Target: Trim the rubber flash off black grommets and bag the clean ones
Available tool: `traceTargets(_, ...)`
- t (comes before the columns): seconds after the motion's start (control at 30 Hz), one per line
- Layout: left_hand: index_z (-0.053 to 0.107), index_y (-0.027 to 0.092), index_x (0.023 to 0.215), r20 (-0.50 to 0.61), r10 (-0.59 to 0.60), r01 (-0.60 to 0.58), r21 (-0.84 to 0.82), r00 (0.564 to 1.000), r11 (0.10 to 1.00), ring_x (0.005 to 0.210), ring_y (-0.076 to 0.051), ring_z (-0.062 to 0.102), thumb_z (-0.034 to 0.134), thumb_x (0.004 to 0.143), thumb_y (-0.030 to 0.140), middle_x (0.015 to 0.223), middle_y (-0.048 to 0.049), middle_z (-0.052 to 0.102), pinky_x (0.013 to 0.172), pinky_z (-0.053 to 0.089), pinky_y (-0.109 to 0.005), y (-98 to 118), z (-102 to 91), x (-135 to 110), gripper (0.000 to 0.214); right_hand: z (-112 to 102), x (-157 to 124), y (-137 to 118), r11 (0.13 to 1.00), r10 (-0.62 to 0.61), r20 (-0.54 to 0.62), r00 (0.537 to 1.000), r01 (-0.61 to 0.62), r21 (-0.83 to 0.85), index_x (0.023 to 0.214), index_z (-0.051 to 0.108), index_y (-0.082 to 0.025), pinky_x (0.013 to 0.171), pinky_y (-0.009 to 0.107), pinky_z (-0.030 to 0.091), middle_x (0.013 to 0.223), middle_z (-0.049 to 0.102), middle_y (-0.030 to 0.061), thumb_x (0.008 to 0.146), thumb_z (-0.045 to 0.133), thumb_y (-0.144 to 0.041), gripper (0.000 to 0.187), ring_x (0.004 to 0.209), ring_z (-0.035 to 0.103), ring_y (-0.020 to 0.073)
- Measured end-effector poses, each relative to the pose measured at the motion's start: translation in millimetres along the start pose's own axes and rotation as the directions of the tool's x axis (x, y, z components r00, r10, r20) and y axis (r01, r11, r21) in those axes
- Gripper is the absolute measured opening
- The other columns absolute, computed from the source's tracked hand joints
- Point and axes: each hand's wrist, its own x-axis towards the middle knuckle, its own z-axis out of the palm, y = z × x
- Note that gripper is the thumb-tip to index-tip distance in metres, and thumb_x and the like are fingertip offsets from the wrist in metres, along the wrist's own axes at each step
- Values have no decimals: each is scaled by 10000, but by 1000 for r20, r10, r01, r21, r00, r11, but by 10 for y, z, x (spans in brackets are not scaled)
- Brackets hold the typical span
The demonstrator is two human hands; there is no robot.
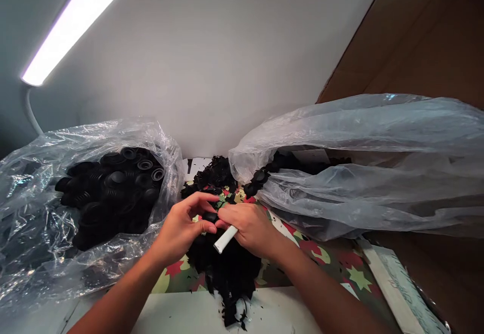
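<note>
Near the middle of the head view, my left hand (189,223) pinches a small black rubber part (210,216) between thumb and fingers. My right hand (247,225) is closed round a tool with a flat white handle (226,239), whose end sticks out toward me. The tool's working end is hidden at the black part, where my fingertips nearly meet. Right under both hands lies a heap of black rubber trimmings (230,268), spilling toward the front.
On the left, a clear plastic bag (172,162) lies open with several ribbed black rubber parts (117,180). Another plastic bag (325,193) with black pieces lies right, before a cardboard box (412,37). More trimmings (212,175) lie behind my hands on patterned sheeting (321,258). A lamp (79,26) shines upper left.
</note>
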Motion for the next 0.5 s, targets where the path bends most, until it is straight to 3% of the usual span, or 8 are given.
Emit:
traceTargets(0.13, 798, 178, 704, 27, -94, 96, -94, 995, 991, 663, -182, 630, 825, 635, 185, 693, -42, 732, 638, 479, -269, -29, 31, 0, 74, -29, 15, -45, 995, -98, -98, 990, 100, 15, 643, 484, -211, 550, 261, 271, 565, 528, -38, 1062, 365, -263, 439, 507, 443, 110)
traceTargets(0.33, 739, 150, 613, -121, -204, 150, -353, 971, 923, 519, -125, 538, 899, 554, 234, 553, -6, 653, 525, 407, -236, -166, 195, 10, 190, 18, 22, -148, 967, -209, -204, 956, 170, -192, 657, 558, -205, 552, 292, 242, 540, 528, -36, 997, 430, -136, 369, 498, 428, 114)
traceTargets(0.5, 720, 154, 617, -428, -159, -59, -453, 890, 889, 589, -102, 558, 954, 482, 291, 618, 17, 665, 578, 442, -205, -147, 52, 152, 303, 97, -56, -295, 947, -287, -122, 950, 262, -188, 653, 562, -211, 550, 302, 244, 539, 520, -34, 988, 438, -136, 365, 511, 435, 127)
